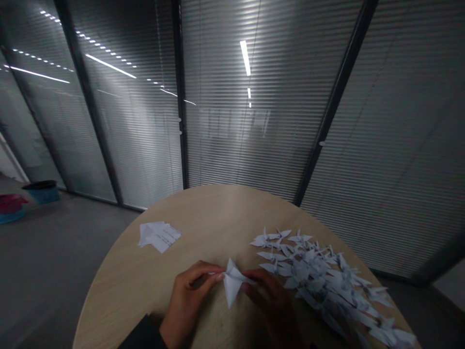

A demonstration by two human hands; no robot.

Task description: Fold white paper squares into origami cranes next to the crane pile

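Observation:
A white origami crane (232,285), folded from paper, is held between my two hands just above the round table. My left hand (194,291) pinches its left point between thumb and fingers. On the opposite side, my right hand (271,293) grips the right point; much of this hand is in shadow. The wide folded body shows between my fingertips, one tip pointing away from me and one toward me. Close by on the right lies a big pile of finished white paper cranes (319,276), spread along the table's right side.
The round wooden table (218,208) has its far edge near a glass wall with blinds (236,145). A small stack of white paper sheets (160,236), some printed, lies at the left. On the floor at far left stand a blue bin (42,192) and a red-and-blue one (10,208).

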